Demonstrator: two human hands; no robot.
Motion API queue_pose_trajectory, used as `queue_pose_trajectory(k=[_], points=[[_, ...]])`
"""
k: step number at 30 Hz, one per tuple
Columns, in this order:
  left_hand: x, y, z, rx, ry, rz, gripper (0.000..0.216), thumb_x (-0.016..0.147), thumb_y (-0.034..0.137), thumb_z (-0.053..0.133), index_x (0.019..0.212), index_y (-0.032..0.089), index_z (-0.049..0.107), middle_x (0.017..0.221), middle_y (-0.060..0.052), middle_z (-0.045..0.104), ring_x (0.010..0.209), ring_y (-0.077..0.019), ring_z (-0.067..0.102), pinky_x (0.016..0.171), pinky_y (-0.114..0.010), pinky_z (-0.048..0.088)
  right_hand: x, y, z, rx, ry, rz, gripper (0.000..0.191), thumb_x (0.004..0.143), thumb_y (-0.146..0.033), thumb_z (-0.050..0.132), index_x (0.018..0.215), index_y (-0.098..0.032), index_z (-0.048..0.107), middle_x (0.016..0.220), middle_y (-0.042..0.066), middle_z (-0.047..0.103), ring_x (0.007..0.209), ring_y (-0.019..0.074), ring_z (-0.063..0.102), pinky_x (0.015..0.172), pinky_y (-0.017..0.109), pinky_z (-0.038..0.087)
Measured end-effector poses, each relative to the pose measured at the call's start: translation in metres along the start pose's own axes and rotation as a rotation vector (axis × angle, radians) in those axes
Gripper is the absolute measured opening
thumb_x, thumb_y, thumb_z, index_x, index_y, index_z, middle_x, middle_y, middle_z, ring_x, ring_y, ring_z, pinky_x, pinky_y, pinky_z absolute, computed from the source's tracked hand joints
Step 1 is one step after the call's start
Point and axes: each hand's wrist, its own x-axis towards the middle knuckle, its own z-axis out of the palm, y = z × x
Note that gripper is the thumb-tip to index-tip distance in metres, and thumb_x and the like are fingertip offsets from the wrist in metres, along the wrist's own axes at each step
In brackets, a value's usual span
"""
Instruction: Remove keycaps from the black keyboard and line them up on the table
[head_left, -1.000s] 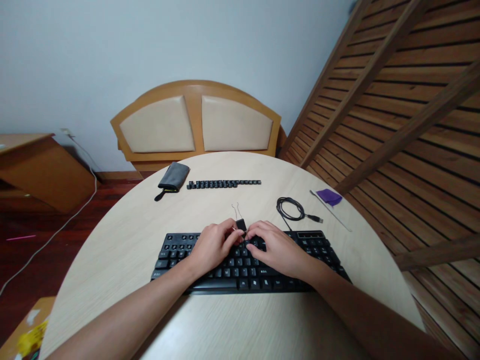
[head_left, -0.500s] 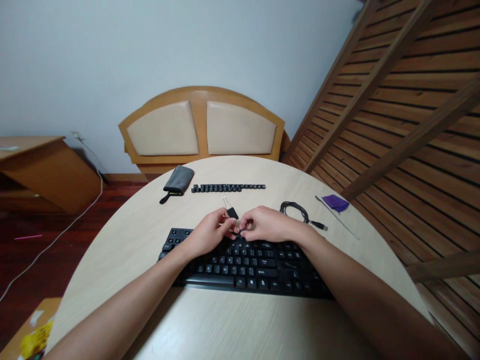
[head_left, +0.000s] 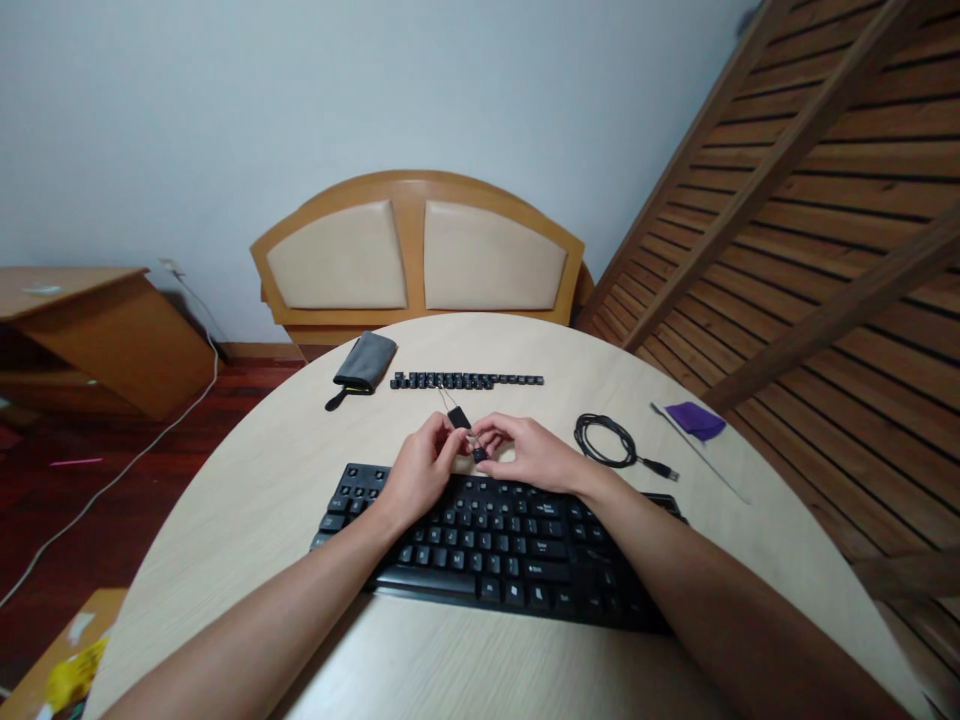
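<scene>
My left hand (head_left: pixel 418 468) pinches a keycap puller (head_left: pixel 458 417), a black handle with thin wire loops at both ends. One pair of wires points away from me; the near end carries a black keycap (head_left: pixel 479 455). Around that keycap are the thumb and fingers of my right hand (head_left: pixel 531 452), closed on it as far as I can see. Both hands are just above the far edge of a black keyboard (head_left: pixel 480 541). Several top-row positions on it show bare switches without caps. My forearms cover parts of its left and right sides.
Removed keycaps (head_left: pixel 465 381) lie in rows behind the hands. A grey pouch (head_left: pixel 366 362) lies to the left of them. On the right are a coiled black USB cable (head_left: pixel 606 440), a thin metal rod (head_left: pixel 701 452) and a purple cloth (head_left: pixel 696 420), all on the round table (head_left: pixel 247 500).
Both hands have risen slightly off the keyboard with the puller, and a keycap now shows at its near end. My right fingers have opened a little around it. The view has shifted slightly.
</scene>
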Motion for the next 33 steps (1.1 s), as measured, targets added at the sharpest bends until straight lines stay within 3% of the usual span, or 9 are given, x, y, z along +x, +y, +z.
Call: queue_pose_trajectory(k=[5, 13, 20, 27, 33], points=[[-0.002, 0.005, -0.001, 0.009, 0.001, -0.004, 0.025, 0.094, 0.04, 0.049, 0.079, 0.02, 0.05, 0.076, -0.002, 0.068, 0.072, -0.018, 0.064, 0.066, -0.027, 0.045, -0.001, 0.002, 0.0, 0.11, 0.029, 0.033, 0.043, 0.076, -0.023, 0.073, 0.111, -0.02, 0.049, 0.096, 0.003, 0.067, 0.087, 0.0164, 0.064, 0.08, 0.032, 0.051], [-0.003, 0.008, -0.002, -0.024, -0.021, -0.002, 0.024, 0.095, 0.039, 0.048, 0.078, 0.021, 0.05, 0.076, -0.002, 0.068, 0.073, -0.0184, 0.065, 0.068, -0.028, 0.046, -0.001, -0.009, -0.003, 0.097, 0.025, 0.058, 0.025, 0.077, -0.029, 0.073, 0.09, -0.018, 0.055, 0.089, 0.002, 0.065, 0.087, 0.0168, 0.065, 0.082, 0.033, 0.05], [-0.002, 0.006, 0.0, -0.03, -0.022, -0.002, 0.024, 0.095, 0.04, 0.047, 0.081, 0.021, 0.051, 0.079, -0.003, 0.069, 0.076, -0.0193, 0.066, 0.071, -0.029, 0.047, -0.001, -0.007, -0.003, 0.098, 0.035, 0.029, 0.022, 0.077, -0.022, 0.071, 0.092, -0.017, 0.056, 0.092, 0.003, 0.065, 0.087, 0.0159, 0.064, 0.083, 0.032, 0.05], [-0.002, 0.008, 0.001, 0.035, -0.024, -0.01, 0.022, 0.091, 0.04, 0.053, 0.082, 0.02, 0.052, 0.075, -0.002, 0.066, 0.068, -0.0177, 0.064, 0.057, -0.025, 0.042, 0.0, -0.002, -0.004, 0.034, 0.061, -0.003, 0.026, 0.076, -0.024, 0.072, 0.096, -0.017, 0.057, 0.093, 0.003, 0.064, 0.089, 0.0162, 0.064, 0.085, 0.033, 0.05], [-0.001, 0.006, 0.0, 0.001, -0.025, -0.015, 0.021, 0.092, 0.038, 0.052, 0.082, 0.02, 0.051, 0.073, 0.0, 0.065, 0.067, -0.0169, 0.063, 0.059, -0.025, 0.042, 0.002, -0.008, -0.008, -0.006, 0.036, -0.044, 0.02, 0.079, -0.025, 0.07, 0.095, -0.017, 0.06, 0.094, 0.003, 0.065, 0.091, 0.0169, 0.065, 0.087, 0.034, 0.051]])
